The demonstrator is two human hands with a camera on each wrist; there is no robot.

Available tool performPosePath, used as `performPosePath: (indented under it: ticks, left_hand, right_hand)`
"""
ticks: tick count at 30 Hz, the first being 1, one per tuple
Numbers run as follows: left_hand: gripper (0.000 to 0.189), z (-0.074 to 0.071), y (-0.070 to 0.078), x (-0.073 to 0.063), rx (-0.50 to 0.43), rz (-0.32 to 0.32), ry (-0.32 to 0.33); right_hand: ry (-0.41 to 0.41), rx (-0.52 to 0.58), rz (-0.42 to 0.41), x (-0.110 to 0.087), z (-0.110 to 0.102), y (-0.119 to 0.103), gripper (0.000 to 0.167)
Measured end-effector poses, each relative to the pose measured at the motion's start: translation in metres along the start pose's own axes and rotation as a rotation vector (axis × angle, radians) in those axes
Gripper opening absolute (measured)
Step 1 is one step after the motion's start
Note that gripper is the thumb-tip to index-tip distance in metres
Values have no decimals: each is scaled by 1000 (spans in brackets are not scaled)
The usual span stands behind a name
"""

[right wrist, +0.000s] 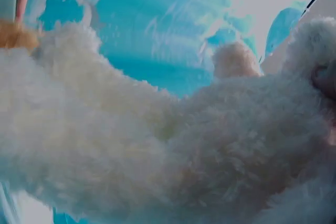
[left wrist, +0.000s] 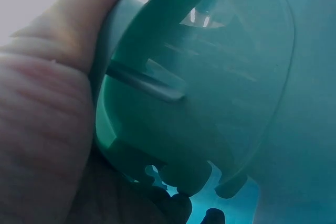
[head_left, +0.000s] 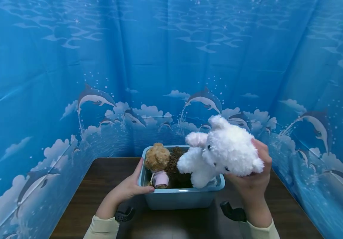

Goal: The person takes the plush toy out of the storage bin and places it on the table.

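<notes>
A light-blue plastic bin (head_left: 180,199) stands on the table. My left hand (head_left: 128,186) grips its left end at the front corner, thumb along the rim; in the left wrist view the palm lies against the bin's wall (left wrist: 226,98). My right hand (head_left: 256,174) holds a fluffy white stuffed animal (head_left: 231,147) by its head, tilted over the bin's right side. Its body hangs low at the bin opening, and its fur (right wrist: 157,135) fills most of the right wrist view. Inside the bin lie a tan teddy bear (head_left: 157,157) in pink clothing and a dark brown curly plush (head_left: 175,162), partly hidden.
The dark wooden table (head_left: 99,186) extends to both sides of the bin. Behind and beside it hangs a blue curtain (head_left: 147,66) printed with dolphins and clouds. Black straps (head_left: 234,212) sit at both wrists.
</notes>
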State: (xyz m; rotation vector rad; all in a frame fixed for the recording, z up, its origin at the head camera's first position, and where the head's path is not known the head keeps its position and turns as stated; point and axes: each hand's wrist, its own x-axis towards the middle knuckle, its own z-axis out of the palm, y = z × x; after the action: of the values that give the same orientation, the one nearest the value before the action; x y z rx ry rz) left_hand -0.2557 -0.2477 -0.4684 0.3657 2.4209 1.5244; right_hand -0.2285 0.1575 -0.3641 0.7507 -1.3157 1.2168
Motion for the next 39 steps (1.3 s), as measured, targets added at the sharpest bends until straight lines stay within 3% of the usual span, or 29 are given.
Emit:
performPosePath:
  ticks: [11,14,20,25,31,39]
  left_hand:
    - [135,0,-1,0,36,-16,23]
    - [134,0,0,1,39,-19,21]
    - [133,0,0,0,30,-8,19]
    - [134,-1,0,-1,44,-8,21]
    - [136,-2,-1,-1,65,-14,22]
    - [137,1,-1,2,68,-5,11]
  right_hand:
    - [60,-157,127,14,-57,25,87]
    - [82,-147,154,16,-67,31,84]
    - [136,-89,205,26,-78,47,83]
    - [120,-201,272,24,-86,66,85]
    - [96,-293,391,13,-100,109,91]
    - [88,-412,510,11,-103,115,88]
